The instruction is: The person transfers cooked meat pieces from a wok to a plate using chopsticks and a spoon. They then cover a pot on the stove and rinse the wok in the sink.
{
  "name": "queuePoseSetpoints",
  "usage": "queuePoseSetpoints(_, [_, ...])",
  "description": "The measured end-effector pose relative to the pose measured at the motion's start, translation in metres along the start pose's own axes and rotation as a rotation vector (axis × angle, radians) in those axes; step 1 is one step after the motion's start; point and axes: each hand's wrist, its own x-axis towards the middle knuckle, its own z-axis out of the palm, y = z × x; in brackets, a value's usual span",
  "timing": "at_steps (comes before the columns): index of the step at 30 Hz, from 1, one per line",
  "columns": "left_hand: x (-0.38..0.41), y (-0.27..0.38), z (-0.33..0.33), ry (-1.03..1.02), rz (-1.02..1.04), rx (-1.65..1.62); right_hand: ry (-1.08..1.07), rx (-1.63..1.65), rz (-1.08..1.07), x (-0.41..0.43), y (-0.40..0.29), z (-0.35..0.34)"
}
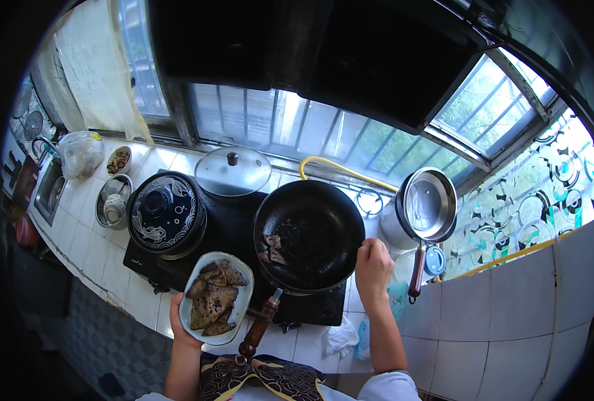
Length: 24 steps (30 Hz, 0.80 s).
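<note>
My left hand (pixel 182 323) holds a white rectangular dish (pixel 245 295) by its left side, above the front of the gas stove. Browned, flat slices of food (pixel 218 301) are heaped in it. Just right of the dish stands a black wok (pixel 317 225), its wooden handle (pixel 261 323) pointing towards me. A few browned pieces (pixel 274 250) lie at the wok's left side, on a dark, oily surface. At the wok's right rim, my right hand (pixel 374 265) has its fingers curled; whether they grip anything is hidden.
A lidded dark clay pot (pixel 164 213) occupies the left burner of the black stove (pixel 226 215). Behind it rests a glass lid (pixel 233 173). Right stands a steel saucepan (pixel 427 203) with a projecting handle. Bowls (pixel 114 203) stand left, near the sink (pixel 51 193). Crumpled tissue (pixel 341 337) lies in front.
</note>
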Motion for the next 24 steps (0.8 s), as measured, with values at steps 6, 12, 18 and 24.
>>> queuePoseSetpoints(6, [0.008,-0.001,0.004,-0.004,-0.018,0.006,0.003,-0.041,0.179,0.011,0.004,0.012])
queuePoseSetpoints(12, [0.015,-0.003,0.008,-0.006,-0.050,-0.024,0.072,0.027,0.289,0.049,0.012,0.039])
queuePoseSetpoints(18, [0.018,-0.005,0.007,0.026,-0.092,-0.046,0.073,0.191,0.254,0.077,0.011,0.066])
queuePoseSetpoints(24, [0.019,-0.008,0.008,0.017,-0.129,-0.075,0.040,0.015,0.277,0.078,0.006,0.053])
